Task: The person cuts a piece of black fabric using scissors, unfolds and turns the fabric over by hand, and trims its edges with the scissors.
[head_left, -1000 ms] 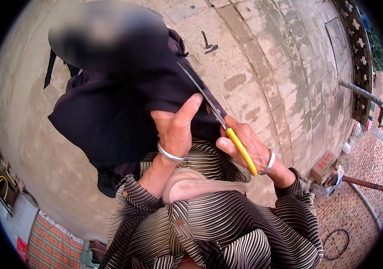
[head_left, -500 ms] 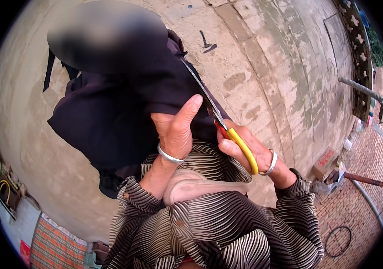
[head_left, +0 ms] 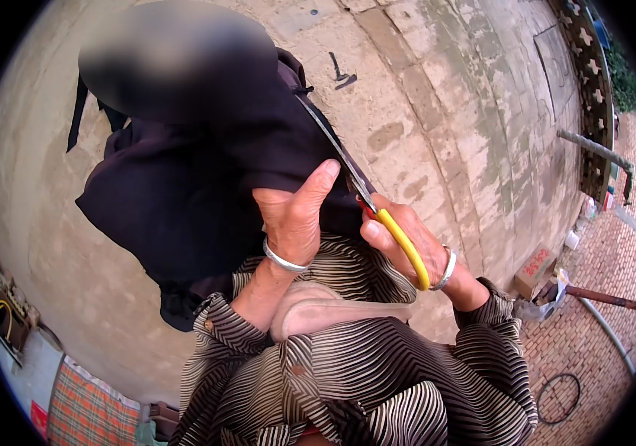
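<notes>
Dark fabric (head_left: 162, 201) spreads in front of my body, its upper part covered by a blurred patch. My left hand (head_left: 293, 215) grips the fabric near its right side, thumb on top and the other fingers hidden under the cloth. In my right hand (head_left: 407, 241) is a pair of scissors (head_left: 401, 245) with yellow and red handles. Their long blades reach up and left along the fabric's right edge, close to my left thumb. The lower blade is partly hidden, and the tip lies at the cloth's upper right.
Dark scraps (head_left: 342, 72) lie on the concrete ground beyond the fabric. To the right stand a cardboard box (head_left: 535, 271) and a rusty pole (head_left: 608, 299) over brick paving. A plaid cloth (head_left: 89, 409) is at lower left. A pink pad (head_left: 318, 308) rests against my striped shirt.
The view has shifted slightly, moving the background a little to the left. Both hands keep nearly the same position on the fabric and the scissors.
</notes>
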The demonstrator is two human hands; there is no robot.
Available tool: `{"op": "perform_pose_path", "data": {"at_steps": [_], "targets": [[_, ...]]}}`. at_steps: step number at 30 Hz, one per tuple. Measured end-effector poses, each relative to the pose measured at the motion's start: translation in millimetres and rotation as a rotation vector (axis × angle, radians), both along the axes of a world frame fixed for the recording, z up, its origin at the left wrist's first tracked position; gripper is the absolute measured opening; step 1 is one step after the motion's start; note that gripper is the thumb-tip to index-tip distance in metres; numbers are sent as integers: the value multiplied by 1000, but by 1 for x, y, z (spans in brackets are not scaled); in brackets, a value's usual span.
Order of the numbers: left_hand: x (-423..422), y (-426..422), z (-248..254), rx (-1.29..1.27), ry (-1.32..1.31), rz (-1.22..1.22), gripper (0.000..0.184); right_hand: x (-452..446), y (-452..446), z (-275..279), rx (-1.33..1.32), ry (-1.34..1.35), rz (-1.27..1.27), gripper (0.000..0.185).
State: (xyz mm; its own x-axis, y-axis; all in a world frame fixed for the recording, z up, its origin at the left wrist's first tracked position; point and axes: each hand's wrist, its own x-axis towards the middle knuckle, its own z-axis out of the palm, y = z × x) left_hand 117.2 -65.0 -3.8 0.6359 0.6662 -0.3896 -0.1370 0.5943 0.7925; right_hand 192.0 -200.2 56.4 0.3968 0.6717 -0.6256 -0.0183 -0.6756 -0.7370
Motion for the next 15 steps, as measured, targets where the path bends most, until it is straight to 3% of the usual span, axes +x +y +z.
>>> {"op": "perform_pose_path", "data": {"at_steps": [10, 15], "targets": [[5, 1, 12, 11, -3, -9, 18, -8, -1, 1, -27, -2, -114, 52], [-2, 9, 12, -473, -137, 83, 21, -15, -4, 5, 38, -128, -90, 49]]}}
